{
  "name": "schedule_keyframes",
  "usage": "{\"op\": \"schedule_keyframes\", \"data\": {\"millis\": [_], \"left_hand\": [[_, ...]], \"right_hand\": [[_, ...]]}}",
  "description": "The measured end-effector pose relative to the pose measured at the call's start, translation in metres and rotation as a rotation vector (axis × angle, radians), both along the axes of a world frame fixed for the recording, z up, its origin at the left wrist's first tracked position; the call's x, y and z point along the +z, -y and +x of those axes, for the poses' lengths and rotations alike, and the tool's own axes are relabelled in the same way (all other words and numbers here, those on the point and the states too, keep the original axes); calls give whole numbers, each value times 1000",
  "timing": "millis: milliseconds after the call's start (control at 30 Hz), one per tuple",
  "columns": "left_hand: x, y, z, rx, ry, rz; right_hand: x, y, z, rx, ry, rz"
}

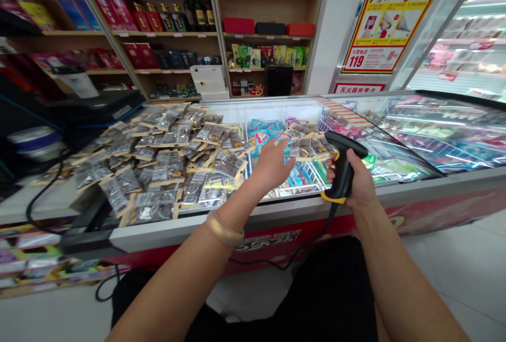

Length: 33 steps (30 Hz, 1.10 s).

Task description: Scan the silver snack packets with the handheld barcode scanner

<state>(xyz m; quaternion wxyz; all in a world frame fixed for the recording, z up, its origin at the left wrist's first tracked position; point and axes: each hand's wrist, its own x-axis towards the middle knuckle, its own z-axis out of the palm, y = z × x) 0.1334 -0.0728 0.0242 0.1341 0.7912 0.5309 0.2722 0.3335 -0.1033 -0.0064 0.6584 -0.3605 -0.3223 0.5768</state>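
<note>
My right hand (pixel 361 181) is wrapped round the grip of a black and yellow barcode scanner (pixel 343 168), its head pointing up and to the left. A black cable hangs from the scanner's base. Over the freezer's glass top, my left hand (pixel 273 164) reaches forward with fingers stretched out and nothing visible in them. Just beyond its fingers lies a small group of clear packets (pixel 306 147) with tan card strips. To its left spreads a large heap of similar packets (pixel 169 144) with dark and orange contents. A gold bangle (pixel 224 230) circles my left wrist.
The chest freezer (pixel 276 206) holds colourful packages in wire baskets under glass. At the left stand a dark device (pixel 90 105) and a loose cable (pixel 33 199). Behind the freezer, shelves (pixel 169 33) carry boxes and bottles. The scanner cable (pixel 276 265) loops below the freezer's edge.
</note>
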Motion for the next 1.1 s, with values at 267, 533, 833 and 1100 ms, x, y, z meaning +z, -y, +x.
{"op": "schedule_keyframes", "data": {"millis": [267,533,833,1100], "left_hand": [[-9,52,-154,317,301,315],[-23,101,-234,613,-54,319],[-42,108,-235,593,-295,326],[-22,118,-245,348,-17,213]], "right_hand": [[5,21,-87,281,2,47],[3,35,-167,633,98,71],[2,34,-165,708,166,-3],[3,33,-164,728,156,-3]]}}
